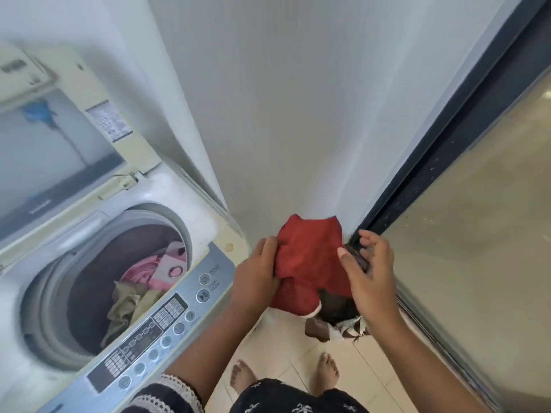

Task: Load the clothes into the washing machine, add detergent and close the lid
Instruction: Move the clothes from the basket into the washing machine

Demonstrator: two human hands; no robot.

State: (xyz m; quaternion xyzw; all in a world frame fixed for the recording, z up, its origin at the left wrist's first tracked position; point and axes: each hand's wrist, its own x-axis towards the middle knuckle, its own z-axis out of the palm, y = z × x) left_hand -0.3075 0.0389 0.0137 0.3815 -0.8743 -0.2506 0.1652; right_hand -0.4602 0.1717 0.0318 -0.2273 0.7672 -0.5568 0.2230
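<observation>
A red garment [310, 260] hangs in the air to the right of the top-loading washing machine [208, 222]. My left hand [256, 272] grips its left edge. My right hand [369, 272] is at its right side, thumb on the cloth and fingers spread, over a dark patterned piece of clothing [337, 317] that hangs below the red one. The machine's lid [59, 144] stands raised. Inside the drum [98, 281] lie a pink garment [149, 272] and an olive one [128, 305].
The machine's grey control panel [161, 326] runs along its front edge, just left of my left forearm. A white wall stands behind. A dark-framed glass sliding door [447, 138] closes the right side. My bare feet stand on light floor tiles [286, 347].
</observation>
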